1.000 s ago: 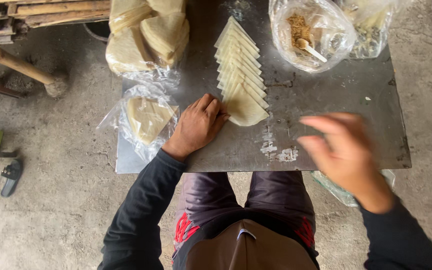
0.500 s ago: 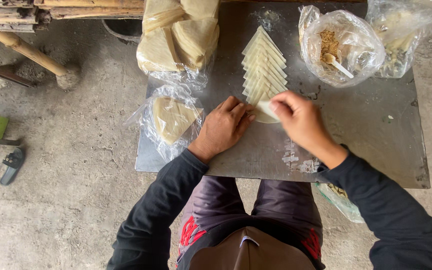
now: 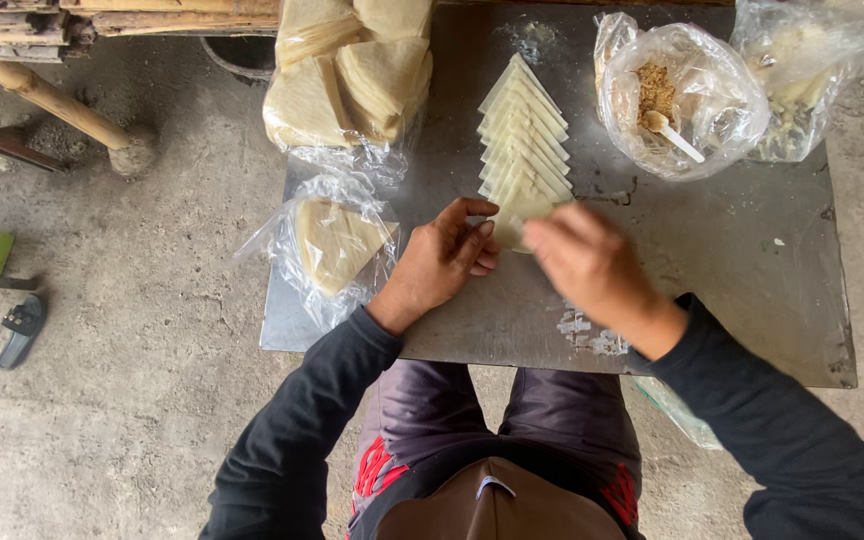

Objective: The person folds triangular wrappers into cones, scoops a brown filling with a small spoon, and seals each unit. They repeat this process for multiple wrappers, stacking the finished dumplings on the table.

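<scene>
A row of pale triangular dough wrappers (image 3: 522, 140) lies overlapped on a grey metal table (image 3: 752, 270). My left hand (image 3: 442, 262) rests on the table with its fingers touching the nearest wrapper (image 3: 514, 222). My right hand (image 3: 592, 265) is at the same wrapper's right side, fingers pinched on its edge; it is blurred. Both sleeves are black.
A clear bag with a stack of wrappers (image 3: 337, 245) lies at the table's left. Bigger bags of wrappers (image 3: 352, 80) sit at the back left. A bag of brown filling with a white spoon (image 3: 672, 95) and another bag (image 3: 802, 75) stand at the back right. White paste smears (image 3: 587, 330) lie near the front edge.
My right hand came in from the right side of the table to the nearest wrapper and now pinches it. My left hand stayed beside that wrapper.
</scene>
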`<act>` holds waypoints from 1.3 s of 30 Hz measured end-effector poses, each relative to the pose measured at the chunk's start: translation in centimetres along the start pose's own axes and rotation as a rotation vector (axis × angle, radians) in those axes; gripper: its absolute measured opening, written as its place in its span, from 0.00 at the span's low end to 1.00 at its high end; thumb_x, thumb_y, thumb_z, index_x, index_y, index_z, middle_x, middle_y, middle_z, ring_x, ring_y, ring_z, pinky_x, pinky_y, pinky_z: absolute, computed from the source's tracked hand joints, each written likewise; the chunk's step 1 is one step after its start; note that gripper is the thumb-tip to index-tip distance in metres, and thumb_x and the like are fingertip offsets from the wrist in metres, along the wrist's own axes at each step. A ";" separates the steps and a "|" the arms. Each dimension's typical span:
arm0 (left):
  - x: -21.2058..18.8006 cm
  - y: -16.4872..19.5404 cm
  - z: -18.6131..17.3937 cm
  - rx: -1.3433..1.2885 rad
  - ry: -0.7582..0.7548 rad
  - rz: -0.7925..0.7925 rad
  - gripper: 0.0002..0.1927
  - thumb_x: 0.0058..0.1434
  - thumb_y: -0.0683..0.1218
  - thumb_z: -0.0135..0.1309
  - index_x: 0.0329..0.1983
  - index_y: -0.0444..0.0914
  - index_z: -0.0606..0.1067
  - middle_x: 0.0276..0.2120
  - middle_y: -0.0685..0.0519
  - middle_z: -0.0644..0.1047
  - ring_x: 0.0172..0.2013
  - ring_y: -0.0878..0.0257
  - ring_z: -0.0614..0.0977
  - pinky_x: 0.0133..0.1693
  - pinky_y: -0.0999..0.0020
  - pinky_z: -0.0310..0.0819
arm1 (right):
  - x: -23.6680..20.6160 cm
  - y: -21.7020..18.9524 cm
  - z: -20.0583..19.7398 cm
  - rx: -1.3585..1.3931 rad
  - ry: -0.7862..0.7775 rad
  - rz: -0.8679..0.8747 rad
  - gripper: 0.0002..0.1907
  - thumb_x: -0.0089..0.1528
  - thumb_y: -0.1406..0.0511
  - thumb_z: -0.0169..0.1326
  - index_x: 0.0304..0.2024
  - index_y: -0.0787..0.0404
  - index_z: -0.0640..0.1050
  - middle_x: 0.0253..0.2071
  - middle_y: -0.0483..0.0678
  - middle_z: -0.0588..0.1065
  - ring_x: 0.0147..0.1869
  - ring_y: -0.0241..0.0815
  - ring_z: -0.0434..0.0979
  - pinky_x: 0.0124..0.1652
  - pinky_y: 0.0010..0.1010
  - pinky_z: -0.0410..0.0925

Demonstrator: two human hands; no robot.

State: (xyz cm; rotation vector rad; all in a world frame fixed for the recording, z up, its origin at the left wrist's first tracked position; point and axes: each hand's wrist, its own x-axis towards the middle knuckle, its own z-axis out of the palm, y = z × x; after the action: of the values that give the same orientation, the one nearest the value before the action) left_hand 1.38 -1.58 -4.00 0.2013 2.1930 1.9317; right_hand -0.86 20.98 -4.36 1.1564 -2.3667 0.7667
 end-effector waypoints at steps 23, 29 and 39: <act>-0.1 -0.2 -0.4 0.252 -0.008 0.109 0.14 0.61 0.40 0.60 0.48 0.34 0.73 0.33 0.51 0.83 0.33 0.65 0.86 0.37 0.71 0.82 | -1.1 7.6 -5.5 -0.342 0.070 0.288 0.06 0.77 0.65 0.53 0.48 0.62 0.78 0.34 0.48 0.78 0.32 0.41 0.74 0.37 0.34 0.68; -0.1 0.1 -0.3 0.302 0.011 0.059 0.15 0.60 0.42 0.62 0.47 0.35 0.73 0.31 0.50 0.83 0.32 0.65 0.86 0.36 0.71 0.82 | -3.1 11.8 -6.5 -0.695 -0.095 0.491 0.07 0.69 0.61 0.60 0.44 0.57 0.79 0.43 0.50 0.79 0.50 0.52 0.77 0.54 0.50 0.66; -0.4 0.2 0.0 0.345 0.020 0.103 0.16 0.59 0.44 0.63 0.47 0.35 0.74 0.34 0.50 0.83 0.34 0.63 0.86 0.37 0.70 0.82 | -3.8 12.3 -5.3 -0.649 -0.053 0.558 0.06 0.71 0.67 0.56 0.41 0.63 0.76 0.42 0.55 0.75 0.53 0.56 0.74 0.57 0.51 0.64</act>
State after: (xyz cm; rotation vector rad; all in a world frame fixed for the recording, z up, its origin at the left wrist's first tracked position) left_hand 1.72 -1.67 -3.83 0.3557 2.5634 1.5932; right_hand -8.06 32.83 -6.04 0.2551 -2.6973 0.0720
